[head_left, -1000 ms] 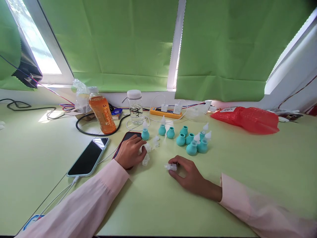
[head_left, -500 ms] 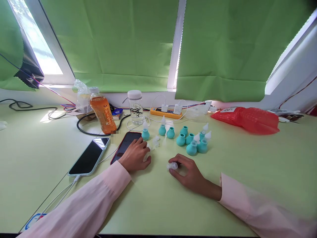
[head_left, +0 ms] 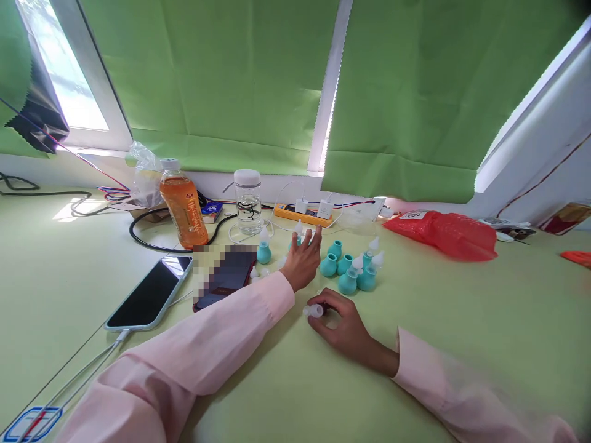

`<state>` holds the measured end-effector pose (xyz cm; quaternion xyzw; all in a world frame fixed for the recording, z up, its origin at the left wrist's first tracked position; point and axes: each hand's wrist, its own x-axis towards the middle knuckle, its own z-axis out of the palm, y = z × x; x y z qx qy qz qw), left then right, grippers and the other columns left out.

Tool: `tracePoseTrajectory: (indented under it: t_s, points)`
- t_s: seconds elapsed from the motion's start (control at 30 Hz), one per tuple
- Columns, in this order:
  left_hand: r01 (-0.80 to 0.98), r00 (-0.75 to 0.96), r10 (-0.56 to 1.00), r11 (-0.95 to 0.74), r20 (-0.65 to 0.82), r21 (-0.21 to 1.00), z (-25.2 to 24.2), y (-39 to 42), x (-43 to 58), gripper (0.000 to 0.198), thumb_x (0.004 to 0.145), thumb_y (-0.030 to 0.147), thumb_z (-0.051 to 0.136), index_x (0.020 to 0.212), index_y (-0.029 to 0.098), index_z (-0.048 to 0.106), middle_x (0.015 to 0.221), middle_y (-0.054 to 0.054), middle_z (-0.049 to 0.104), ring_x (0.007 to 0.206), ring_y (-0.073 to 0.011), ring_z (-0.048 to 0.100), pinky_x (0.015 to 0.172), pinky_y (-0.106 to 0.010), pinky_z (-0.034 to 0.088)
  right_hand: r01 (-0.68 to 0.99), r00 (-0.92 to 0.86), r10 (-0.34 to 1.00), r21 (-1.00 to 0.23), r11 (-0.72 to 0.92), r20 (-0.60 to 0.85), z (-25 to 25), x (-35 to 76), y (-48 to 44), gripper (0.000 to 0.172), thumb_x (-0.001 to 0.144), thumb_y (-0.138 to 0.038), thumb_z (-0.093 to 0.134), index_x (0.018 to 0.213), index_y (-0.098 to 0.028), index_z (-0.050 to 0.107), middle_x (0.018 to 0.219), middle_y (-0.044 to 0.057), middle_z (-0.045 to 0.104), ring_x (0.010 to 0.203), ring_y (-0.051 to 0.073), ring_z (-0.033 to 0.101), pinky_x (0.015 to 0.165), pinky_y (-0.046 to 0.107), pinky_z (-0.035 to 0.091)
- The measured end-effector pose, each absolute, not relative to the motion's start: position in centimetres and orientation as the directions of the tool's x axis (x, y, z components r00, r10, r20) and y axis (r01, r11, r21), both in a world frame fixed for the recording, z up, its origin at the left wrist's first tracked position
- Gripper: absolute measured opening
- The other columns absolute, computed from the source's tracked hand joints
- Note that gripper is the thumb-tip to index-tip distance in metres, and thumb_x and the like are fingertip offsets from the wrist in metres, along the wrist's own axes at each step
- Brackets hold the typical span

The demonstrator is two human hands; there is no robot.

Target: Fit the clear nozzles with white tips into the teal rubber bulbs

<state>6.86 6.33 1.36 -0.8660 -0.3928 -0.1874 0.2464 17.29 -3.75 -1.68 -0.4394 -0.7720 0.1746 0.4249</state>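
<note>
My right hand (head_left: 344, 325) is closed, pinching a small translucent plastic nozzle piece (head_left: 314, 311) between thumb and fingers just above the table. My left hand (head_left: 303, 261) reaches over the middle of the table with its fingers spread, and I see nothing held in it. Behind its fingers a teal rubber bulb with a white tip (head_left: 298, 229) is partly covered. Left of that hand stands another tipped teal bulb (head_left: 263, 251). To its right is a cluster of several teal bulbs, some open-necked like this bulb (head_left: 328, 266), others with pointed tips like this tipped bulb (head_left: 348, 282).
Two phones lie at left, a pale-cased phone (head_left: 150, 294) and a dark phone (head_left: 228, 277) beside my left sleeve. Behind them stand an orange drink bottle (head_left: 184, 212) and a clear water bottle (head_left: 248, 206). An orange power strip (head_left: 290, 215) and a red plastic bag (head_left: 443, 234) lie farther back.
My left hand has moved right, from the small clear pieces beside the dark phone to the teal bulbs, its fingers now spread. My right hand still holds the nozzle piece. The view has shifted slightly.
</note>
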Motion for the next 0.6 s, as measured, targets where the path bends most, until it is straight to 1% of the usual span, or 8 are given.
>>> tracePoseTrajectory:
  t_s: [0.1, 0.2, 0.27, 0.33, 0.4, 0.47, 0.53, 0.6]
  points:
    - [0.801, 0.587, 0.628, -0.542, 0.51, -0.254, 0.7, 7.5, 7.2, 0.038, 0.074, 0.005, 0.033, 0.108, 0.006, 0.05, 0.131, -0.019, 0.03, 0.116, -0.0316, 0.029, 0.086, -0.053, 0.025, 0.53, -0.252, 0.826, -0.642, 0.553, 0.504, -1.7, 17.3, -3.8, 0.009, 0.067, -0.016, 0.053, 0.075, -0.018, 0.054, 0.066, 0.0, 0.051, 0.059, 0.012, 0.048, 0.055, 0.025, 0.04]
    - [0.804, 0.577, 0.619, -0.544, 0.533, -0.239, 0.8, 7.8, 6.8, 0.031, 0.075, 0.004, 0.034, 0.097, 0.009, 0.055, 0.126, -0.018, 0.038, 0.114, -0.0317, 0.033, 0.083, -0.052, 0.028, 0.529, -0.243, 0.822, -0.64, 0.557, 0.515, -1.6, 17.3, -3.8, 0.009, 0.067, -0.017, 0.053, 0.076, -0.018, 0.055, 0.066, 0.0, 0.051, 0.059, 0.012, 0.048, 0.055, 0.025, 0.04]
    - [0.793, 0.583, 0.602, -0.566, 0.545, -0.224, 1.4, 7.3, 6.4, 0.026, 0.076, 0.007, 0.035, 0.09, 0.01, 0.056, 0.122, -0.016, 0.042, 0.111, -0.0313, 0.036, 0.08, -0.051, 0.03, 0.525, -0.235, 0.818, -0.64, 0.561, 0.524, -1.6, 17.3, -3.8, 0.009, 0.067, -0.017, 0.053, 0.077, -0.018, 0.055, 0.067, 0.0, 0.051, 0.06, 0.013, 0.049, 0.056, 0.025, 0.041]
    - [0.78, 0.583, 0.597, -0.601, 0.551, -0.175, 2.2, 6.1, 5.9, 0.02, 0.077, 0.012, 0.039, 0.087, 0.012, 0.056, 0.118, -0.015, 0.046, 0.108, -0.0308, 0.038, 0.078, -0.05, 0.032, 0.517, -0.225, 0.815, -0.643, 0.565, 0.534, -1.5, 17.4, -3.9, 0.01, 0.068, -0.018, 0.054, 0.078, -0.018, 0.055, 0.068, 0.001, 0.052, 0.062, 0.013, 0.05, 0.058, 0.026, 0.042]
    - [0.759, 0.562, 0.601, -0.648, 0.569, -0.065, 3.2, 4.7, 5.1, 0.015, 0.075, 0.02, 0.044, 0.085, 0.014, 0.054, 0.114, -0.013, 0.049, 0.108, -0.0305, 0.039, 0.079, -0.05, 0.032, 0.502, -0.212, 0.804, -0.644, 0.577, 0.555, -1.4, 17.4, -4.0, 0.009, 0.069, -0.018, 0.054, 0.078, -0.018, 0.055, 0.07, 0.001, 0.052, 0.065, 0.014, 0.05, 0.06, 0.027, 0.042]
    - [0.687, 0.549, 0.601, -0.72, 0.581, 0.096, 4.0, 3.1, 4.1, 0.015, 0.07, 0.025, 0.051, 0.082, 0.016, 0.051, 0.105, -0.009, 0.055, 0.108, -0.0279, 0.04, 0.084, -0.048, 0.031, 0.478, -0.198, 0.791, -0.648, 0.593, 0.579, -1.3, 17.4, -4.1, 0.008, 0.069, -0.018, 0.055, 0.077, -0.019, 0.054, 0.07, 0.001, 0.051, 0.066, 0.014, 0.051, 0.061, 0.028, 0.043]
    - [0.578, 0.524, 0.627, -0.759, 0.576, 0.3, 4.3, 1.7, 3.0, 0.018, 0.065, 0.022, 0.053, 0.081, 0.017, 0.049, 0.096, -0.006, 0.059, 0.102, -0.0222, 0.047, 0.085, -0.038, 0.036, 0.44, -0.187, 0.788, -0.667, 0.601, 0.586, -1.4, 17.5, -4.2, 0.007, 0.07, -0.019, 0.055, 0.076, -0.019, 0.053, 0.072, 0.001, 0.05, 0.068, 0.014, 0.051, 0.06, 0.027, 0.044]
    - [0.503, 0.437, 0.707, -0.705, 0.556, 0.5, 3.9, 0.4, 2.0, 0.02, 0.064, 0.018, 0.052, 0.084, 0.018, 0.047, 0.09, -0.003, 0.061, 0.086, -0.0168, 0.056, 0.076, -0.03, 0.043, 0.396, -0.172, 0.807, -0.71, 0.582, 0.565, -1.5, 17.5, -4.3, 0.006, 0.071, -0.021, 0.055, 0.077, -0.019, 0.053, 0.079, 0.003, 0.05, 0.073, 0.014, 0.052, 0.058, 0.026, 0.046]
